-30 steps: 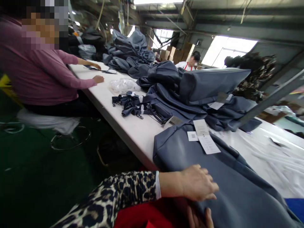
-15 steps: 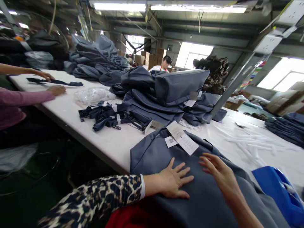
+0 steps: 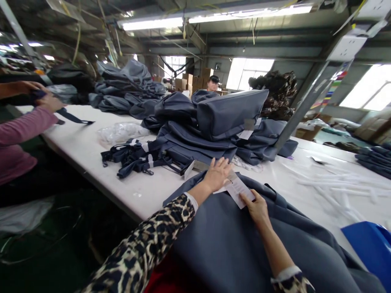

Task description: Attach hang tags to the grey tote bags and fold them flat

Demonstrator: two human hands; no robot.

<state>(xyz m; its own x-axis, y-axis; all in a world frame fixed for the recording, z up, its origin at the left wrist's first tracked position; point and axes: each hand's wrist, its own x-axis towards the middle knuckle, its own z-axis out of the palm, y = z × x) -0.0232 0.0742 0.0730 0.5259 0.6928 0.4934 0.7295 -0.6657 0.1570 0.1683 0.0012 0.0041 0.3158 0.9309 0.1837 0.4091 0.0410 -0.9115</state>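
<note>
A large slate-grey fabric bag (image 3: 222,244) lies in front of me, running from my lap onto the white table (image 3: 146,191). My left hand (image 3: 217,175), in a leopard-print sleeve, rests open on the bag's far edge. My right hand (image 3: 256,209) is at a white paper hang tag (image 3: 240,192), with its fingers gripping the tag's lower edge. At the far left, a co-worker's hands (image 3: 39,97) hold a dark strap (image 3: 75,117).
A heap of grey bags (image 3: 214,122) stands beyond my hands, beside dark webbing straps (image 3: 134,158) and a clear plastic bag (image 3: 122,132). White strips (image 3: 332,187) lie to the right, and a blue bin (image 3: 369,248) sits at the lower right. Another person (image 3: 213,83) stands behind the table.
Both my hands have moved forward from the bag's middle to the tag and far edge. The tag now lies between them. The co-worker's hands have lifted the strap off the table.
</note>
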